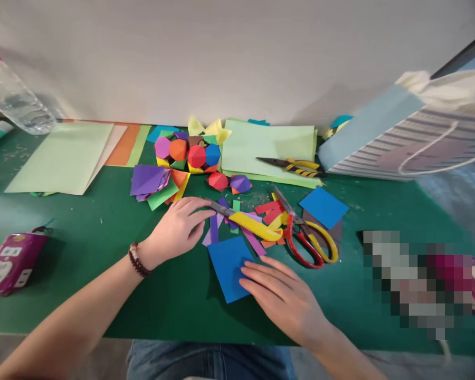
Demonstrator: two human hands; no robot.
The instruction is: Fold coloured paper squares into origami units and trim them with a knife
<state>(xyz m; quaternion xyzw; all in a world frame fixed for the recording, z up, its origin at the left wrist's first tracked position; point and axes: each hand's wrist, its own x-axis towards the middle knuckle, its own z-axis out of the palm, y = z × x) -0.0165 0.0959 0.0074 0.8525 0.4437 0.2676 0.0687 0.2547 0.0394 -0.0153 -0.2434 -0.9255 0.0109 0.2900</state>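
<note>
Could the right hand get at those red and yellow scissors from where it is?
Probably yes: the right hand is touching blue paper, and the scissors lie on the table just beyond it, with nothing seeming to cover their handles.

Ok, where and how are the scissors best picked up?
Probably by the red and yellow handle loops, coming from the near right: the scissors lie with loops toward the person and blades pointing away to the left.
</note>
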